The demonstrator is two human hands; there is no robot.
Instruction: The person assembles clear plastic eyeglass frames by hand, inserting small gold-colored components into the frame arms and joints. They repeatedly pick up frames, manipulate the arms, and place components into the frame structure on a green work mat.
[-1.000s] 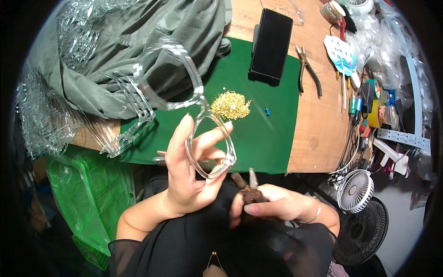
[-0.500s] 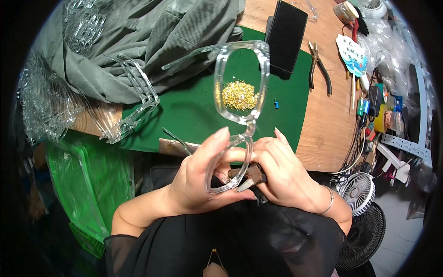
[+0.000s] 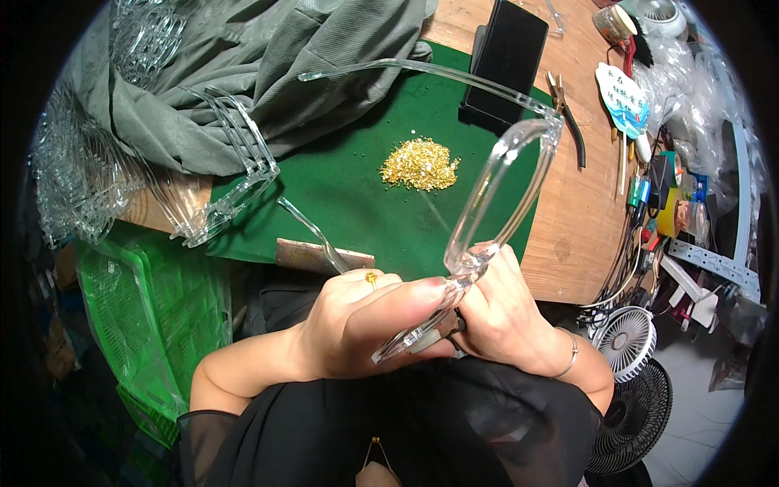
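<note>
My left hand (image 3: 345, 325) is closed on a clear plastic eyeglass frame (image 3: 477, 204), held tilted above the front edge of the green mat (image 3: 341, 178). One temple arm stretches out over the mat; the other sticks up beside my left knuckles. Against the frame's bridge rests my right hand (image 3: 511, 312), its fingers curled round a small dark object mostly hidden between the hands. Beyond the frame, a heap of tiny gold-coloured metal pieces (image 3: 419, 165) lies on the mat.
Black-handled pliers (image 3: 574, 134) and a black phone-like slab (image 3: 510, 57) lie at the right. Grey cloth (image 3: 324, 49) and stacked clear frames (image 3: 73, 178) cover the left. A green plastic basket (image 3: 122, 308) stands lower left; a white fan (image 3: 623, 342) is lower right.
My left hand has turned the eyeglass frame, so its far lens swings right and is seen nearly edge-on. The brown-and-grey object at my right hand is now mostly covered.
</note>
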